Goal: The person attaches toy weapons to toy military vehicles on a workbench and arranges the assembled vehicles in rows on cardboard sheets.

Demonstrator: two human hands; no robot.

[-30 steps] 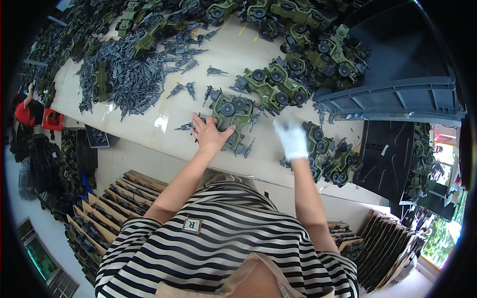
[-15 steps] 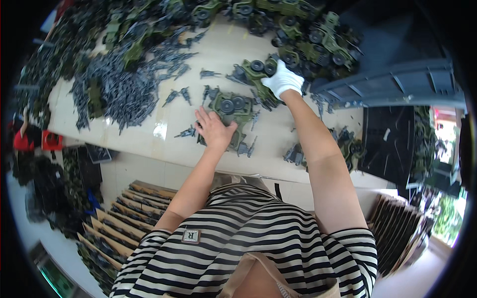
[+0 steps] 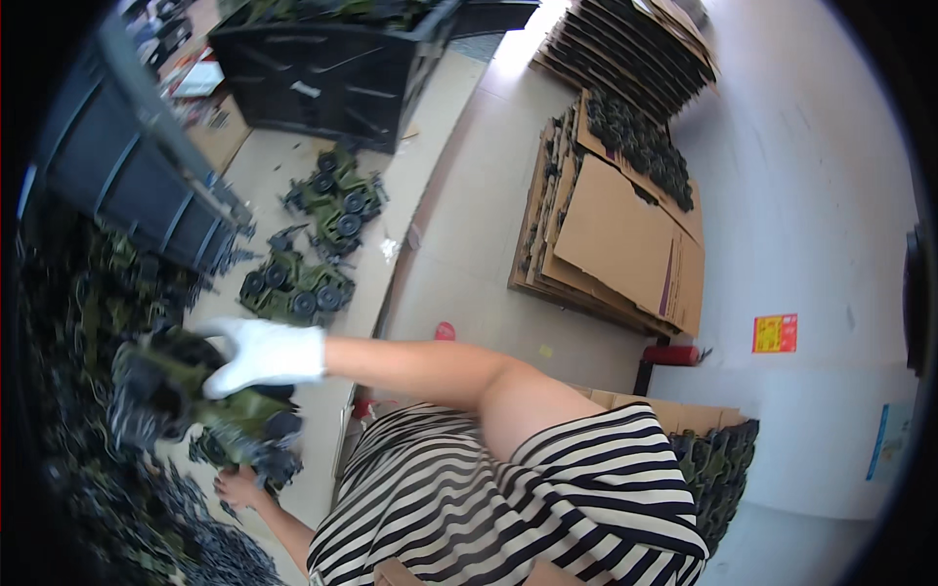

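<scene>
My right hand (image 3: 256, 359), in a white glove, is closed on a green toy army truck (image 3: 256, 415) with dark wheels, above the left part of the table. Motion blurs the truck and a dark grey part (image 3: 147, 396) beside it. Just below, my bare left hand (image 3: 241, 487) lies low by the table with its fingers apart, close to the truck's lower end. Whether it touches a toy there is unclear. Two more green toy trucks, a nearer one (image 3: 293, 285) and a farther one (image 3: 337, 200), sit on the table (image 3: 376, 230) beyond my right hand.
A blue-grey crate (image 3: 127, 161) stands at the left and a black crate (image 3: 303, 83) of green parts at the back. Small grey parts (image 3: 220, 547) are heaped lower left. Stacked cardboard (image 3: 616, 234) with green parts and a red extinguisher (image 3: 672, 355) are on the floor.
The view has swung round to the right. My gloved right hand, formerly at the toy pile by the crate, now holds a toy truck. My left hand remains low beside the toys.
</scene>
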